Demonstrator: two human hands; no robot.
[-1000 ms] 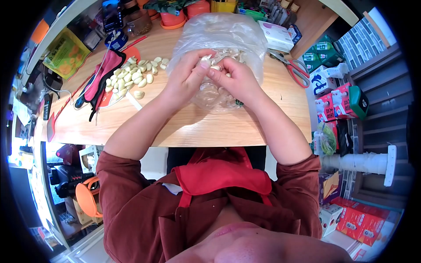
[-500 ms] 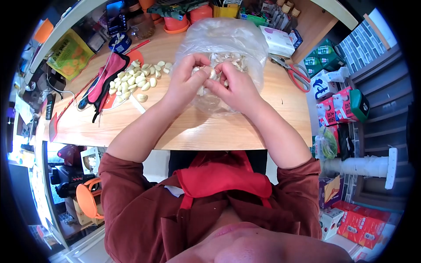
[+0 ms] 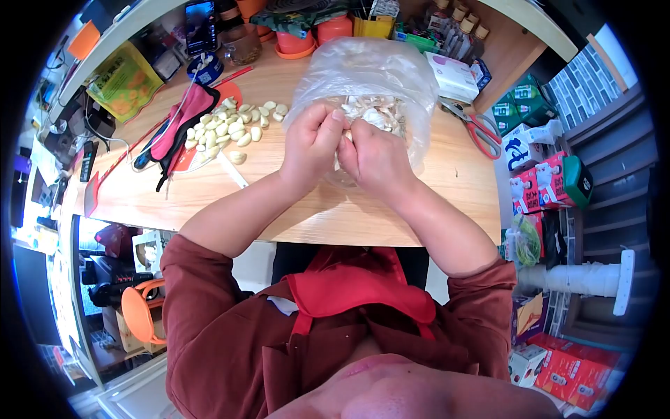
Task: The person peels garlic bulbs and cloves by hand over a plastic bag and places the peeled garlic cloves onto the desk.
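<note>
My left hand (image 3: 310, 145) and my right hand (image 3: 382, 155) meet over the front of an open clear plastic bag (image 3: 363, 66). Both are closed, with thumbs and fingertips pinched together around a garlic clove (image 3: 347, 134), which the fingers mostly cover. Inside the bag, just beyond my knuckles, lie unpeeled garlic and loose papery skins (image 3: 380, 117). To the left of my left hand, a pile of pale peeled garlic cloves (image 3: 227, 128) is spread on the wooden table (image 3: 328, 216), partly over an orange-red sheet.
Red-handled scissors (image 3: 481, 133) lie right of the bag. A pink and black cloth item (image 3: 185, 126) rests left of the cloves. Behind stand a phone (image 3: 200, 28), a blue tin (image 3: 204, 68), a glass cup (image 3: 243, 45) and a white box (image 3: 452, 75). Packages are stacked beyond the table's right edge.
My fingers have curled in tighter and my knuckles have turned, so the clove visible between them before is now mostly hidden. The whole view has shifted slightly.
</note>
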